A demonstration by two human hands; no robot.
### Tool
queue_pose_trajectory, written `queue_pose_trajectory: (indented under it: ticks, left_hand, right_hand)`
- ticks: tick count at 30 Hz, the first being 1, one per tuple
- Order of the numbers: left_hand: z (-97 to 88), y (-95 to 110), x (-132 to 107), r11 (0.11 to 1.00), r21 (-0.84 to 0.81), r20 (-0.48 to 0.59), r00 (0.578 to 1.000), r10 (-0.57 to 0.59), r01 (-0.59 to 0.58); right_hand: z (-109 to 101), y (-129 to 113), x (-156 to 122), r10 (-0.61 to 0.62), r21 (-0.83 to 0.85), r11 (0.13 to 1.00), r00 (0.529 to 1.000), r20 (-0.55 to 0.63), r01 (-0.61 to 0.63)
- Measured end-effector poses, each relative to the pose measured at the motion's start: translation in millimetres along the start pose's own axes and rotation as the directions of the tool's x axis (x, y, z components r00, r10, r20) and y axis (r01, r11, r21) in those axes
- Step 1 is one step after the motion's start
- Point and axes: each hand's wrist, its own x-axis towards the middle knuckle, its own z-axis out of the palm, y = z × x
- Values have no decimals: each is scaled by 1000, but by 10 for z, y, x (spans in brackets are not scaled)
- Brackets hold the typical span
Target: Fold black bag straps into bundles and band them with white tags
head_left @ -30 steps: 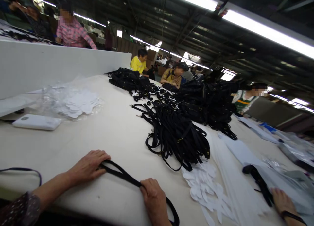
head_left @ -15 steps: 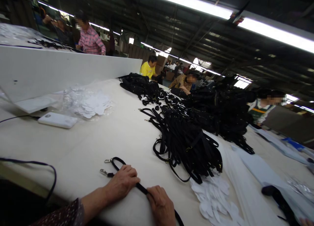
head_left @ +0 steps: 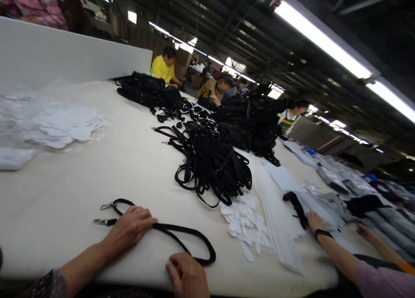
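My left hand (head_left: 129, 229) lies flat over a thin black strap (head_left: 181, 234) near the table's front edge. Two metal swivel clips (head_left: 105, 213) stick out from the strap's end beyond my fingers. My right hand (head_left: 187, 275) rests at the bottom of the view, inside the strap's loop, with its fingers relaxed and nothing gripped. A heap of similar black straps (head_left: 210, 168) lies farther along the cream table (head_left: 65, 190). A co-worker's hand (head_left: 316, 222) with a black wristband touches pale fabric at the right.
White cut pieces (head_left: 243, 224) and long white strips (head_left: 279, 216) lie beside the straps. Black bags (head_left: 249, 121) are piled beyond them. White pieces in clear plastic (head_left: 55, 121) sit at the left, before a white partition (head_left: 65, 52). Seated workers are at the far end.
The view has swung, shifting the table leftward. The strap now lies in an open loop, and my right hand has moved off it. A co-worker's pink-sleeved arms have come in at lower right.
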Motion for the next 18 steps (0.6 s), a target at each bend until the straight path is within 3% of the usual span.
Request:
queue_pose_trajectory:
  ticks: [3,8,13,18]
  left_hand:
    - [-7,66,-1,998,-5,38,997,67,-67]
    - [73,295,-15,981,-32,127,972,196,-194]
    - [138,407,-14,983,-23,152,971,182,-181]
    - [16,380,-16,986,-65,174,971,161,-152]
  right_hand:
    - [-110,162,-15,124,-114,985,991,-44,-128]
    - [-276,96,428,181,-225,956,982,-63,-190]
    - [48,-196,751,29,-204,978,997,-69,-43]
    - [232,-242,807,-147,-234,962,989,-16,139]
